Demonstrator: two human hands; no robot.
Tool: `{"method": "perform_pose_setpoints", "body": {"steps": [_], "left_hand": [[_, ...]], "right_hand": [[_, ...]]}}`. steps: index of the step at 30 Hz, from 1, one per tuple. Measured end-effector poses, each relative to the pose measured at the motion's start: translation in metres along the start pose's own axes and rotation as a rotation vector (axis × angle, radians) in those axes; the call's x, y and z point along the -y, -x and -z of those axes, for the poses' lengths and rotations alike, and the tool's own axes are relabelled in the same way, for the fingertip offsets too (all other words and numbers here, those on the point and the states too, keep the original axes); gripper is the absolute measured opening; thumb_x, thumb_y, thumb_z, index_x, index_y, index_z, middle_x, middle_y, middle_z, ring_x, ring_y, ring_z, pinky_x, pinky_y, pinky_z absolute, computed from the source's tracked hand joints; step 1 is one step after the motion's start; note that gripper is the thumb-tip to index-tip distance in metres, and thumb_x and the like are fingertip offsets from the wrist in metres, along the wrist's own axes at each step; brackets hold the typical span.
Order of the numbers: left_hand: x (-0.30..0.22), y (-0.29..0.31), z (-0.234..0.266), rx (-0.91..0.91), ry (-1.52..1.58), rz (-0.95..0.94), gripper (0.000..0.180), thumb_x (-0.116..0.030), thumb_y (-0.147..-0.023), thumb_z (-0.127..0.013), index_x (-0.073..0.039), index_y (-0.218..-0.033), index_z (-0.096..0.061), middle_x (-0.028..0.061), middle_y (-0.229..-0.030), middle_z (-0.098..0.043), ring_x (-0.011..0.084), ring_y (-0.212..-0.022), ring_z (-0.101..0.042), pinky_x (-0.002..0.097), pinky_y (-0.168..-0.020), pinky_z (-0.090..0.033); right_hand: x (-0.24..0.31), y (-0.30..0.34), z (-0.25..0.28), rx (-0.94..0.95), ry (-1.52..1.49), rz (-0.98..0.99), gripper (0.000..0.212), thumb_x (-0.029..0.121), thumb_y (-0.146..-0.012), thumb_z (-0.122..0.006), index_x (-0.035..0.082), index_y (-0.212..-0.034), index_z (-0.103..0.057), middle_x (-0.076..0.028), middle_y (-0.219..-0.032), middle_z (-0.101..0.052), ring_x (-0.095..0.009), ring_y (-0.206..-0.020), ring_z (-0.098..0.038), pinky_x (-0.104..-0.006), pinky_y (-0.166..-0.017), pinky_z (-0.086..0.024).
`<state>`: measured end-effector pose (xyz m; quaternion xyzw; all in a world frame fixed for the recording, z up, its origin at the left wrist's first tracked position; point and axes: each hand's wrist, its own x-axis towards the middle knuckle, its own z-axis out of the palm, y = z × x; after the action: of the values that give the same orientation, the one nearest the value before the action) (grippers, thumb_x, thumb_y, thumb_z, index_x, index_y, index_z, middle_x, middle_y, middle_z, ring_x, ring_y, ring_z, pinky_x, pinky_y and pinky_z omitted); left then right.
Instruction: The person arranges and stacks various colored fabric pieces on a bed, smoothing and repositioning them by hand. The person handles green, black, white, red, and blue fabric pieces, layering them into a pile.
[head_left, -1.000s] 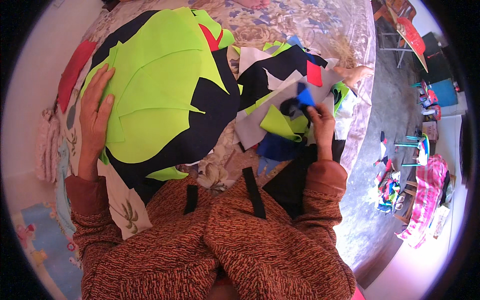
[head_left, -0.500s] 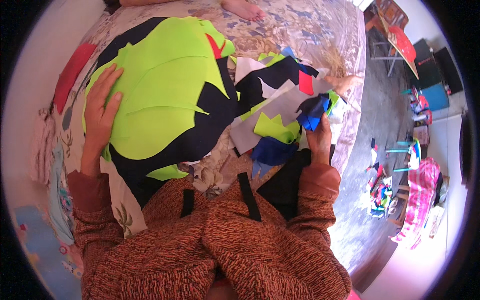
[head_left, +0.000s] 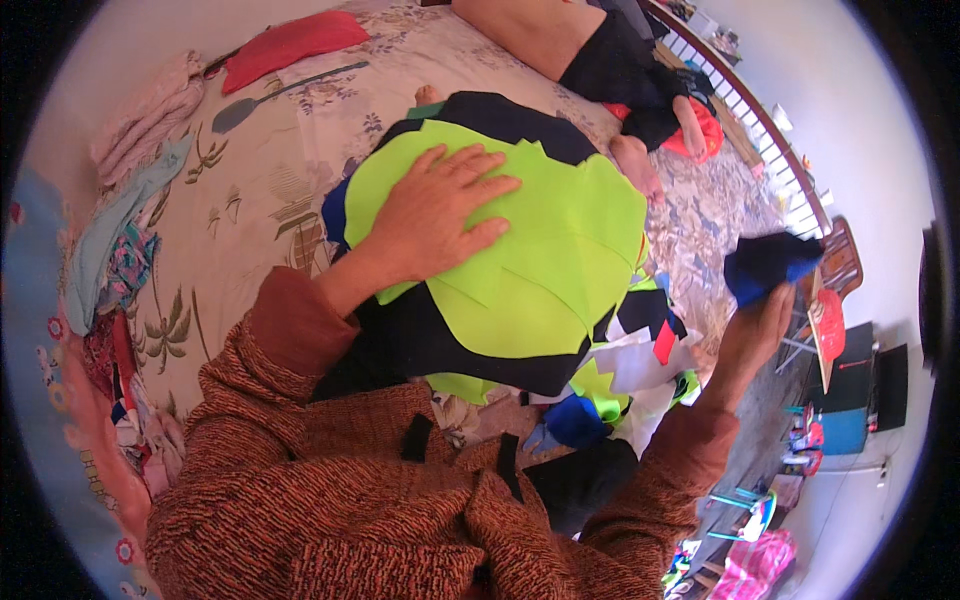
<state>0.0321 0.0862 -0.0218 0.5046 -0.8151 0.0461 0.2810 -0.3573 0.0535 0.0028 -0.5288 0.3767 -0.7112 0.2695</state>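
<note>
So the right hand [head_left: 762, 325] is now swinging way out to the right, carrying the dark blue cloth piece [head_left: 765, 268] clear of the scrap pile [head_left: 640, 365]. The left hand [head_left: 440, 215] is resting further in on the lime-green pieces [head_left: 565, 280] instead of by their left edge. The view's turning too: another person's torso [head_left: 530, 35] and a railing [head_left: 803, 178] are showing up top, while the floor scraps [head_left: 680, 565] are getting cut off below.
</note>
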Motion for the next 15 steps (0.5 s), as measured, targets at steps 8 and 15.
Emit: {"method": "perform_pose_setpoints", "body": {"steps": [8,15], "left_hand": [[-0.001,0.001,-0.005,-0.053,0.041,-0.011,0.046,-0.037,-0.086,-0.057,-0.015,-0.126,-0.056,0.0115,-0.137,-0.048,0.0283,-0.131,-0.039,0.0484,-0.111,-0.025],[-0.001,0.005,-0.005,-0.08,0.048,0.005,0.044,-0.036,-0.085,-0.059,-0.015,-0.124,-0.057,0.0115,-0.135,-0.049,0.0285,-0.13,-0.041,0.0484,-0.11,-0.025]], "right_hand": [[-0.016,-0.028,-0.176,0.871,0.784,0.222,0.037,0.034,-0.091,-0.057,0.003,-0.111,-0.06,-0.021,-0.11,-0.061,-0.034,-0.105,-0.057,-0.0405,-0.089,-0.045],[-0.019,0.003,-0.164,0.657,0.877,0.613,0.049,0.037,-0.091,-0.055,0.011,-0.133,-0.05,-0.021,-0.143,-0.039,-0.037,-0.133,-0.036,-0.0457,-0.108,-0.027]]}}
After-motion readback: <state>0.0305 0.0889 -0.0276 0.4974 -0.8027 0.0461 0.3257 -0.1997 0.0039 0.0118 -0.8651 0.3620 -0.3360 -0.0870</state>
